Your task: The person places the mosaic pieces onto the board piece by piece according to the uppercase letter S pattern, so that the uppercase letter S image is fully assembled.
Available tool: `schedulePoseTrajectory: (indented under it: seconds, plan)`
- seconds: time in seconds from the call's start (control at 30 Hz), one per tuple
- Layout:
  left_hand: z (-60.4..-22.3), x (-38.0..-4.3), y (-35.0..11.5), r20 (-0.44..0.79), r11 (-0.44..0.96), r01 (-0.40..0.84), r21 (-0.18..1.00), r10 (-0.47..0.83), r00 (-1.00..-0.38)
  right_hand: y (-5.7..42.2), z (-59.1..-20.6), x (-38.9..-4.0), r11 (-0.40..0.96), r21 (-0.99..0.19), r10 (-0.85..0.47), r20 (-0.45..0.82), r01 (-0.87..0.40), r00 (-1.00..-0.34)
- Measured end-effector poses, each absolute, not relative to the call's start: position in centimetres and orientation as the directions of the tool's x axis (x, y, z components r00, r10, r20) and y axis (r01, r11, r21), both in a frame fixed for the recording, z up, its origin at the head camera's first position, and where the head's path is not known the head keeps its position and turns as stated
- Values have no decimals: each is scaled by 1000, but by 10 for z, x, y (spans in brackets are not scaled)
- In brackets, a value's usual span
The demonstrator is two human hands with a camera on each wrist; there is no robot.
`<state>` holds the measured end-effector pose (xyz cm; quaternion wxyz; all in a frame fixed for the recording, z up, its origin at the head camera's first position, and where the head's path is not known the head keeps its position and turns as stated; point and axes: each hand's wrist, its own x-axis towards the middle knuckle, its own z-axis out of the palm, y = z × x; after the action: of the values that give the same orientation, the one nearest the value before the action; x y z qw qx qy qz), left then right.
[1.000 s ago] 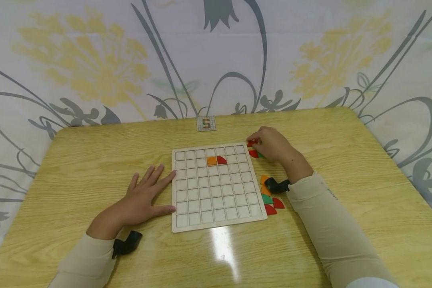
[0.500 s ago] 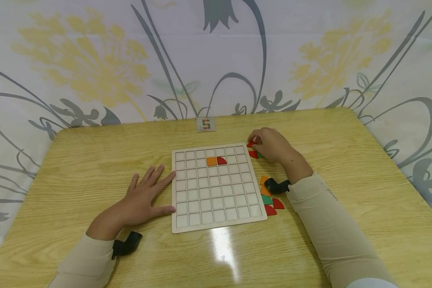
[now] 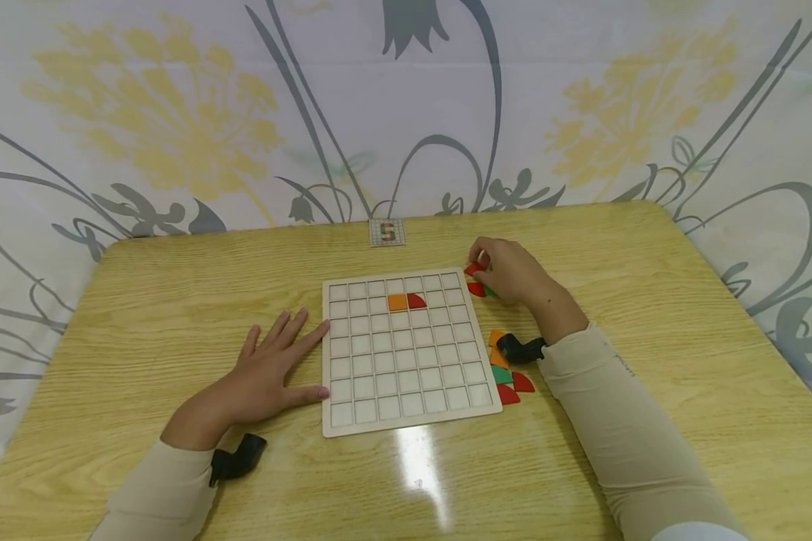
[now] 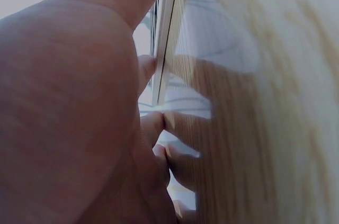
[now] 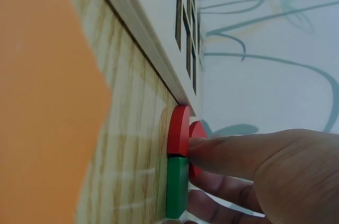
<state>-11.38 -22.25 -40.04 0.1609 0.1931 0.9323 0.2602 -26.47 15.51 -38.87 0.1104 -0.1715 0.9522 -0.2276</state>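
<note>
Pinching a red, round-edged piece [image 3: 472, 267] at one o'clock of the pale, square-celled board [image 3: 402, 342] — right hand [image 3: 512, 272], fingers curled.
Left hand [image 3: 260, 383], fingers spread, touches the board's edge at nine o'clock, likely to steady it. Flat orange, green and red pieces [image 3: 502, 374] lie at three — probably for easy reach — and a printed card [image 3: 387, 232] sits at twelve on the glossy, wood-grained table [image 3: 210, 297], seemingly for viewing.

The wood-grained table [image 3: 683, 300] looks glossy, the grid board [image 3: 401, 362] smooth wood, the sleeves [image 3: 622, 428] matt cloth.
</note>
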Motion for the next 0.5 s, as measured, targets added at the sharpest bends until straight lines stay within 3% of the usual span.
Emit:
schedulePoseTrajectory:
  seconds: [0.5]
  plan:
    - [-403, -115, -224, -201, 794, 279, 540, 443, -874, 155, -388, -264, 835, -488, -356, -126, -255, -926]
